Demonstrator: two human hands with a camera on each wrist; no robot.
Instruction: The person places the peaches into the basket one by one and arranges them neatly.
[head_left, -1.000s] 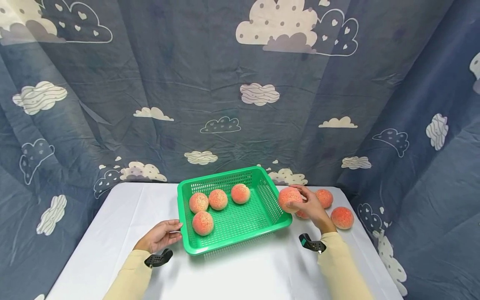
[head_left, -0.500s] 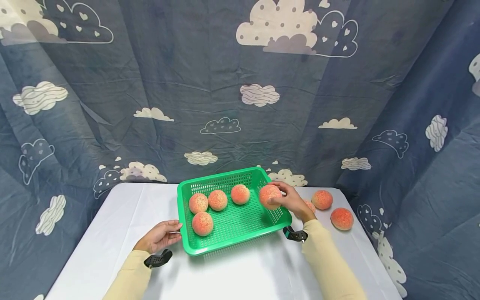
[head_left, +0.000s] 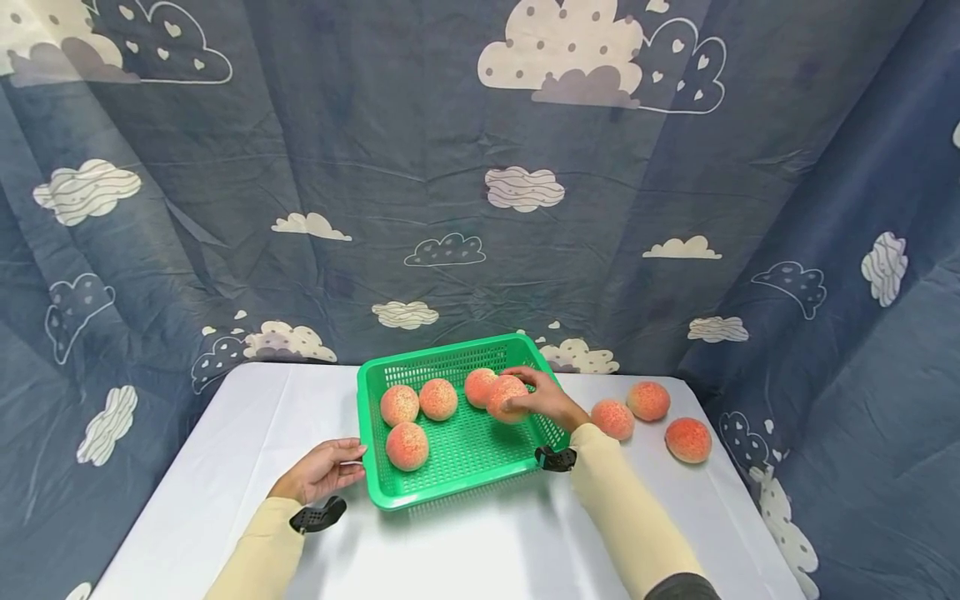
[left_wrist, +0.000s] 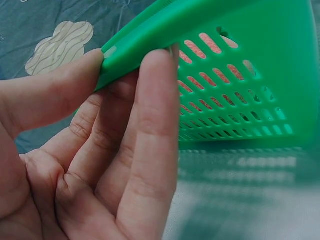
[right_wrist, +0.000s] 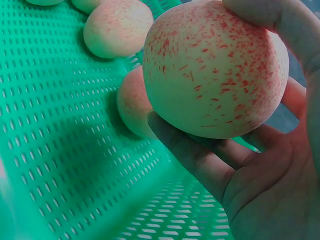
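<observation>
Now: right hand (head_left: 546, 402) is cupping a peach (head_left: 507, 397), fingers curled round it, holding it over the green basket (head_left: 457, 479) beside another peach (head_left: 480, 387) | left hand (head_left: 318, 472) is pinching the basket's near-left rim, thumb over, fingers under | three peaches are sitting on the white table (head_left: 465, 542), right of basket.

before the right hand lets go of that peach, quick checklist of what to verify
1. Right hand grips the peach securely: ok.
2. Peach is over the green basket, inside its rim: ok.
3. Left hand steadies the basket's near corner: ok, thumb and fingers pinch the rim.
4. Free floor space beneath the peach: cannot tell; another peach lies close below.
5. Peaches left on the table: not ok, three remain.
</observation>
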